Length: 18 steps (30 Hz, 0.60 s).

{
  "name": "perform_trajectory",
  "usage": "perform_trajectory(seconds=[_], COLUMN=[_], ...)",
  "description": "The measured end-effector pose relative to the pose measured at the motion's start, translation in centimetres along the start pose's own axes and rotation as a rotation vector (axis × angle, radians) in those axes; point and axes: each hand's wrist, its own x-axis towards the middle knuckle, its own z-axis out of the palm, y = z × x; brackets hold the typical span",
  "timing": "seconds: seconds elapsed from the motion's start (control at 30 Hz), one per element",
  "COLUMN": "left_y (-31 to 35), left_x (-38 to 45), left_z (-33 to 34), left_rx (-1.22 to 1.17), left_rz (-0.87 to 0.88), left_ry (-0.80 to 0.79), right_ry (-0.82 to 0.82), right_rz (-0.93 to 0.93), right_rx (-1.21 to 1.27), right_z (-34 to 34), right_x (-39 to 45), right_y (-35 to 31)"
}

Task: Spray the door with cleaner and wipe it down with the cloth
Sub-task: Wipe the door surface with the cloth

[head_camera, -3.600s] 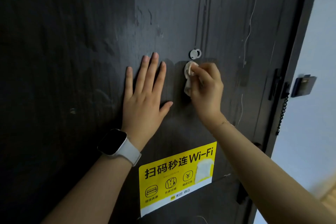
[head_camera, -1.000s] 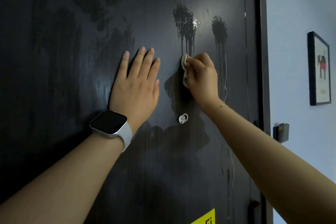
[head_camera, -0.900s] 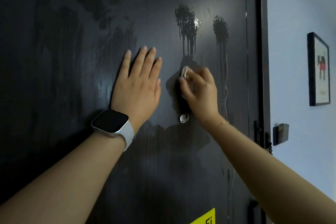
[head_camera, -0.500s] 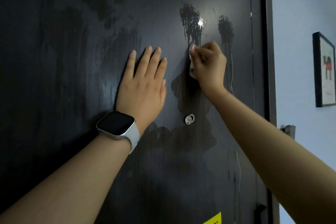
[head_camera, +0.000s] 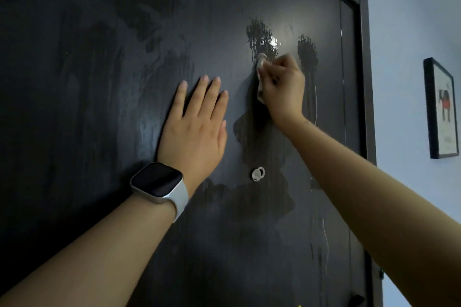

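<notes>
Head view: right hand [head_camera: 283,87] grips the cloth [head_camera: 260,75] against the door [head_camera: 99,82], just under the wet spray patch [head_camera: 262,37] near the top right corner. Streaks run vertically. Left hand [head_camera: 194,129] lies flat, fingers straight, farther away.

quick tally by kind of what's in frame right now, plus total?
Hands: 2, left hand flat on the door, right hand gripping the cloth
Doors: 1, door
Cloths: 1, cloth
Wet spray patches: 2, spray patch and spray patch
Peepholes: 1, peephole
Watches: 1, watch
Framed pictures: 1, framed picture
Total: 9
</notes>
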Motion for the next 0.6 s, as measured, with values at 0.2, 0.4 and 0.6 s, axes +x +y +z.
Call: perform_trajectory(seconds=[0.2,0.4,0.6], left_y=[0.1,0.1,0.3], left_x=[0.1,0.2,1.2], left_z=[0.0,-0.1,-1.3], left_rx=[0.010,0.003,-0.036], left_rz=[-0.011,-0.019,-0.061], left_ry=[-0.007,-0.001,-0.020], right_ry=[-0.094,0.001,-0.214], right_rz=[-0.171,-0.034,-0.518], right_rx=[-0.160,-0.041,0.000], right_z=[-1.2,-0.4,-0.3], right_x=[-4.5,3.9,-2.1], right_y=[3.0,2.3,2.4])
